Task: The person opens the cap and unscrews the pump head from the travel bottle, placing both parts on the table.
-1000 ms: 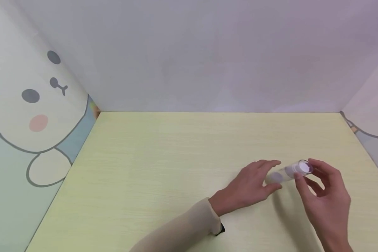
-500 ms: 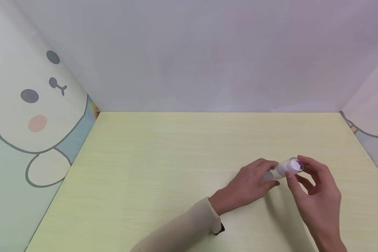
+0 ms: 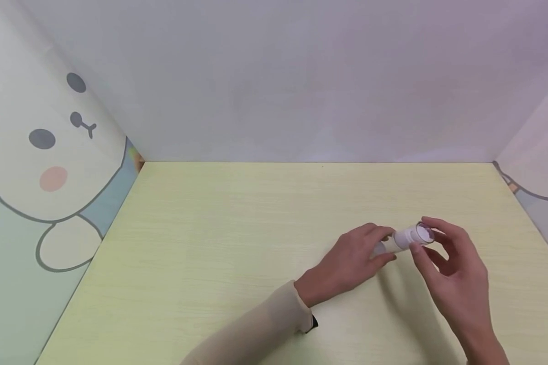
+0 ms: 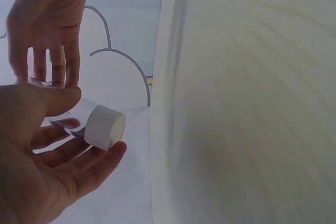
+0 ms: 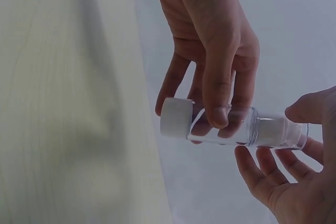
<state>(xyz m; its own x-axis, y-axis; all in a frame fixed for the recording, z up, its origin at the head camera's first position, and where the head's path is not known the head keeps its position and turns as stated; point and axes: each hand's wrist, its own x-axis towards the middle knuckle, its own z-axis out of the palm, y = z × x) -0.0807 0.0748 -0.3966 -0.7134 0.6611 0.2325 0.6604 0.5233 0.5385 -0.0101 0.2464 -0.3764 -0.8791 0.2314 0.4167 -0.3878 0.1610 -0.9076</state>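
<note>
A small clear bottle point(image 5: 218, 135) is held between my two hands, tilted above the table in the head view. One end is a white base point(image 4: 105, 128); over a white collar at the other end sits a clear cap point(image 5: 281, 132). My left hand point(image 3: 349, 263) grips the clear body near the white base, its thumb lying along the side in the right wrist view. With thumb and fingertips, my right hand point(image 3: 458, 276) pinches the clear-capped end, which faces up and to the right. In the head view, left fingers partly cover the base end.
A pale wood-grain table point(image 3: 237, 228) lies under both hands, with shadows below them. A plain light wall point(image 3: 301, 86) closes off the back. Panels with cartoon prints, such as the left panel point(image 3: 68, 243), flank the table.
The right hand has shifted left and slightly up with the bottle, bringing it into the left hand. The left fingers, formerly spread around the base end, now close on the body.
</note>
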